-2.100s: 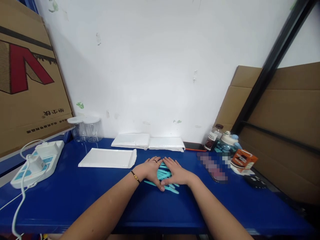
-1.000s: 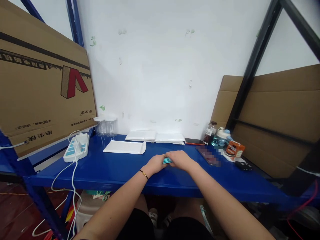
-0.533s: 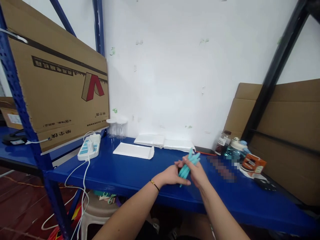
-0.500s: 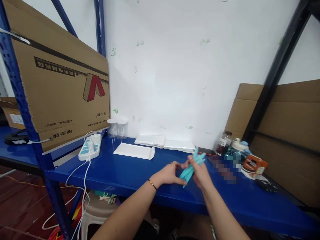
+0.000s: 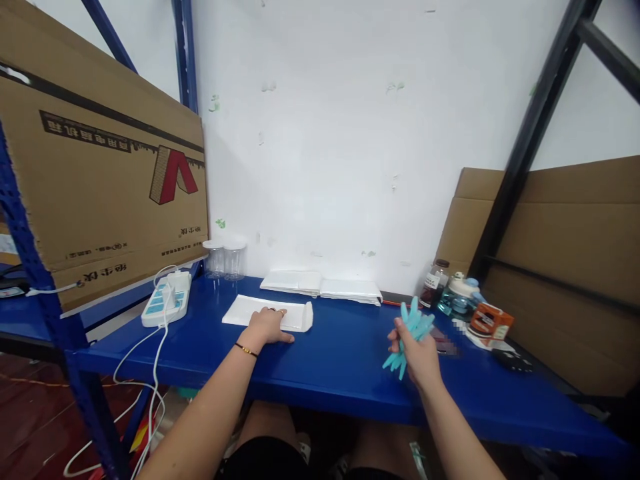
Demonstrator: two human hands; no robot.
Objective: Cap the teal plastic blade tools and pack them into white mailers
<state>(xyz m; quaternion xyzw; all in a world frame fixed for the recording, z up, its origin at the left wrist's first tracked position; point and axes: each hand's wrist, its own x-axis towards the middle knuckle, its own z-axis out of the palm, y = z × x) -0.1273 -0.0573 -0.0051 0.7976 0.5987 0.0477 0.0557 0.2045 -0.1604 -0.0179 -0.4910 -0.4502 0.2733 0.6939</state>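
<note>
My right hand (image 5: 420,357) is closed round a bunch of several thin turquoise sticks (image 5: 411,328), held up above the right part of the blue shelf top (image 5: 340,347). My left hand (image 5: 267,325) lies on the near edge of a flat white stack of bags (image 5: 295,313) at the middle left, its fingers stretched out over it. A dark bracelet sits on that wrist.
Two more white stacks (image 5: 320,285) lie by the wall. Two clear jars (image 5: 224,259) and a power strip (image 5: 167,307) with white cables stand at the left. Bottles (image 5: 453,293), an orange box (image 5: 491,321) and a phone are at the right. Cardboard leans on both sides.
My hands have parted. The right hand carried the turquoise sticks to the right, and the left hand let go of them and moved left onto the white stack.
</note>
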